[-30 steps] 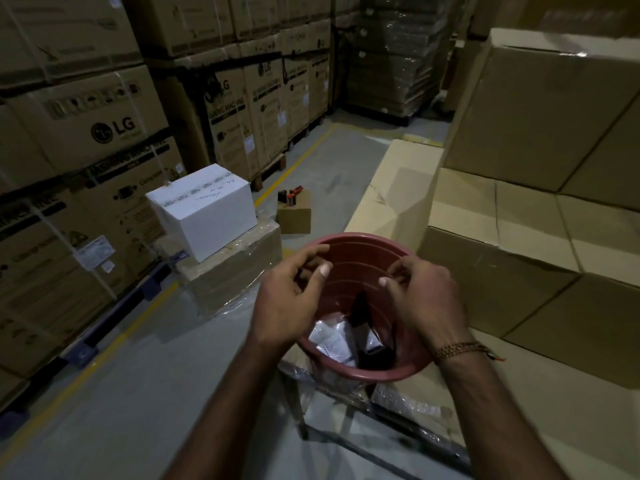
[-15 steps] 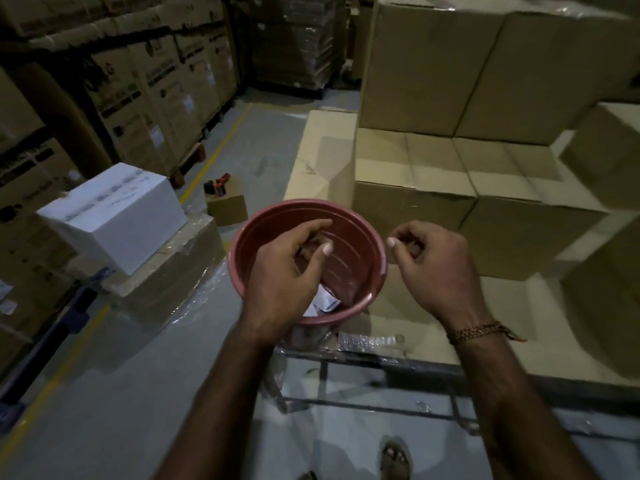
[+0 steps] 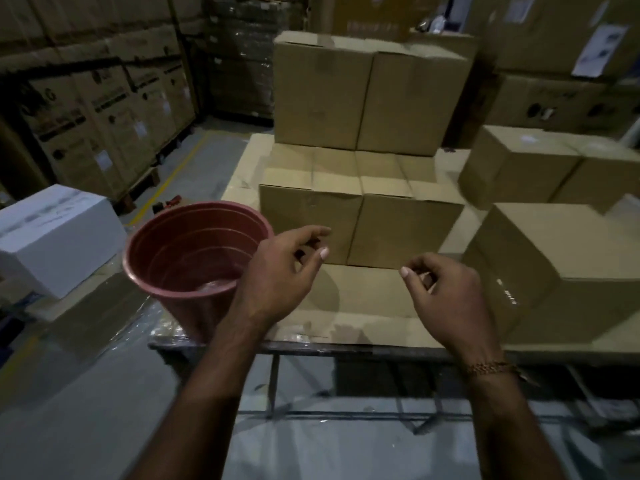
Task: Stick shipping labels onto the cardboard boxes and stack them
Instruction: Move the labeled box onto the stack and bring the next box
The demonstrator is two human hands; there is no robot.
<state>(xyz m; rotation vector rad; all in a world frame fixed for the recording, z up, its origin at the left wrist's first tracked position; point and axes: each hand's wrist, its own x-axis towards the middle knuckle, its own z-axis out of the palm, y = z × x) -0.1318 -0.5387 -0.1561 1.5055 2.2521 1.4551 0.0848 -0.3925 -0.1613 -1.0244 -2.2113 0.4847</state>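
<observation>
Both hands hovered with fingers curled, the left hand (image 3: pixel 277 271) and right hand (image 3: pixel 446 292) pinching something too small to identify, nearest box (image 3: pixel 311 223) at twelve o'clock, closer to the left.

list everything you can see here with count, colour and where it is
bucket: one, reddish-brown, on the platform's left end, beside the left hand
brown boxes: several, stacked in tiers on the platform ahead; more at right
white box: one, far left, on a wrapped bundle
printed cartons: many, brown, stacked along the left wall
platform: one, cardboard-topped, on a metal frame
floor line: yellow, left aisle
bracelet: one, on the right wrist
left hand: fingers curled, in front of the boxes
right hand: fingers curled; whether it holds a label cannot be told
</observation>
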